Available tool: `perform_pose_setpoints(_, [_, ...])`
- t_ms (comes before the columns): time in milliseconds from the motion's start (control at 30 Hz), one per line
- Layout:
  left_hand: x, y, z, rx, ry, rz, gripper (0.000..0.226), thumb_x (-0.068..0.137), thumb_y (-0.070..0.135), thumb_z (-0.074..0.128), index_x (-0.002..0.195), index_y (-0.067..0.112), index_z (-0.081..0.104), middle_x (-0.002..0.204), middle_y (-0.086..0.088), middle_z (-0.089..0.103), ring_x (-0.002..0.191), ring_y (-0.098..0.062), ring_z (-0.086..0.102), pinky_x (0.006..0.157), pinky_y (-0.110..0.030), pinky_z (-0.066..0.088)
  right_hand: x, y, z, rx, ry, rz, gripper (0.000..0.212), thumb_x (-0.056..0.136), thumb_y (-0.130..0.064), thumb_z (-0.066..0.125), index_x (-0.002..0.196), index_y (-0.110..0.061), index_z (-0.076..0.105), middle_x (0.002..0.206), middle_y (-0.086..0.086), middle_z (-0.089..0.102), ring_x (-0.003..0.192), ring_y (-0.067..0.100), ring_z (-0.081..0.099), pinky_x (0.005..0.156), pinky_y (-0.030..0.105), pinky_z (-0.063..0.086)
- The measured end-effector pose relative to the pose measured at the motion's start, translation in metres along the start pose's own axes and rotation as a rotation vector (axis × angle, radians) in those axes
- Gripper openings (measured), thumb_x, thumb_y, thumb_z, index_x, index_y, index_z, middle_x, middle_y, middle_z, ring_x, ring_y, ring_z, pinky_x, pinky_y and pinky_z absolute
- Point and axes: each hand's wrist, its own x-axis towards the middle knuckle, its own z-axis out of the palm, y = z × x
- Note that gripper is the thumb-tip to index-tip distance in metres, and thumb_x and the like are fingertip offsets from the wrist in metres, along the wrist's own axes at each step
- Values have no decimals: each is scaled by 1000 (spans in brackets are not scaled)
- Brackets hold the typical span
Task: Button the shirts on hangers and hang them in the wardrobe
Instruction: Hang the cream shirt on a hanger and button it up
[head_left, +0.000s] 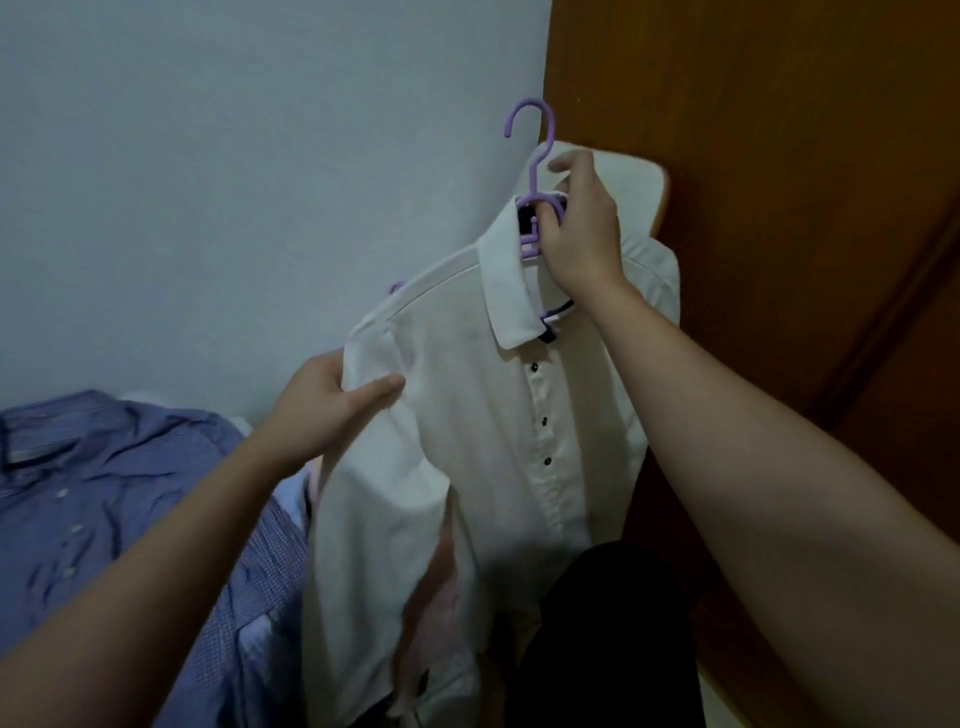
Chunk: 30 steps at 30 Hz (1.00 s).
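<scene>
right hand (579, 228) grips the purple hanger (530, 156) at its neck, left hand (332, 400) pinches the white shirt (467, 415) at the shoulder, held up beside the brown wardrobe (779, 208), and a careless swing could slip that shoulder off.

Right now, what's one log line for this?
white shirt: on hanger, looks buttoned | right hand: holds hanger | left hand: grips white shirt | blue shirt: lying unhung

I see white button-front shirt (467, 415) on purple plastic hanger (535, 199) | brown wooden door (779, 208) behind, right | blue striped shirt (104, 493) lying lower left
</scene>
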Motion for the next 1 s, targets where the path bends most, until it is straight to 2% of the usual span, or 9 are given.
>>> perform_pose_setpoints(133, [4,-32,10,199,-263,-231,22,82,42,81,95,26,73,87,13,75,83,-9,70,74,-27,56,-19,29,21,-19,-173,50,23,92,-9,59,114,-12,56,110,5,62,90,19,58,77,28,47])
perform_pose_setpoints(233, [9,-52,14,260,-299,-376,39,78,46,83,102,16,74,98,-2,75,87,-20,71,84,-39,59,-31,52,38,-16,-298,104,13,87,-10,63,99,-9,63,95,7,66,86,25,61,76,33,50])
perform_pose_setpoints(333, [13,-65,10,329,-367,-444,41,78,47,83,101,14,77,94,-4,77,84,-22,73,81,-41,62,-39,61,51,54,-366,217,8,84,-13,72,86,-12,64,79,0,62,73,17,57,66,27,46])
perform_pose_setpoints(433, [22,-70,4,207,-407,-494,38,77,43,85,103,17,75,95,-6,78,85,-27,76,73,-45,64,-34,61,63,91,-379,235,16,79,-12,78,81,-16,62,75,-3,60,71,14,56,67,25,45])
perform_pose_setpoints(533, [42,-63,-1,-46,-249,-444,37,80,35,83,109,16,70,103,-9,77,87,-24,73,70,-40,61,-16,57,76,132,-327,235,19,76,-10,79,78,-18,62,70,-6,59,71,13,56,66,24,45])
perform_pose_setpoints(667, [79,-51,-16,-132,112,-177,38,77,51,76,101,23,72,98,-8,74,76,-13,65,76,-39,53,8,50,89,225,-251,216,19,73,-7,76,77,-19,62,68,-12,57,65,8,54,65,21,47])
perform_pose_setpoints(833, [105,-57,-16,75,109,-21,27,96,38,67,85,13,71,71,2,64,58,1,51,63,-23,42,10,56,113,268,-173,153,16,71,-8,72,78,-19,62,81,-1,60,70,11,55,67,22,47])
perform_pose_setpoints(933, [105,-81,-9,80,172,-11,30,98,34,64,80,10,65,66,0,56,58,-4,47,59,-28,38,1,57,132,207,-144,74,20,73,1,64,81,-17,64,88,0,58,74,13,55,66,14,42])
perform_pose_setpoints(1000, [98,-104,-4,64,229,-44,32,98,34,63,80,7,62,66,-2,54,61,-9,46,60,-30,36,-10,56,151,156,-165,4,18,75,0,62,83,-16,64,90,1,58,76,17,56,66,18,43])
